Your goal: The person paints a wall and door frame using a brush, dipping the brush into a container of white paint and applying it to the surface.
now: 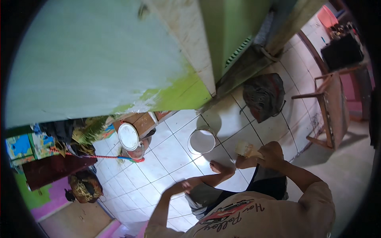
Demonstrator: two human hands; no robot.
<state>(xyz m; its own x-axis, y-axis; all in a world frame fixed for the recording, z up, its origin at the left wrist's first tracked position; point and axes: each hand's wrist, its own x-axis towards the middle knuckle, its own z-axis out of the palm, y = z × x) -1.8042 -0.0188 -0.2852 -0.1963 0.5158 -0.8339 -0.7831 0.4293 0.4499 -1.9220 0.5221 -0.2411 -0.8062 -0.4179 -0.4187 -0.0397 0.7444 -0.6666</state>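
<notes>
My right hand [270, 161] is closed round the handle of a wide paintbrush [243, 149], beside my right knee. The brush's bristles look pale and coated, and they point to the left. My left hand [181, 187] is over my left knee, slightly blurred, its fingers apart and nothing seen in them. On the tiles ahead, between the hands, stands a round bucket [190, 146] with white paint [202, 141] in it. The wall [99, 59] in front carries a pale coat, with bright green showing along its lower right edge.
A white round lid [128, 136] lies by a wooden cabinet. A red-and-blue stick [107, 157] lies near it. A dark crumpled bag [264, 95] rests by the wooden post [238, 77]. To the right stands a wooden chair [335, 111]; a patterned bag [85, 186] sits at left.
</notes>
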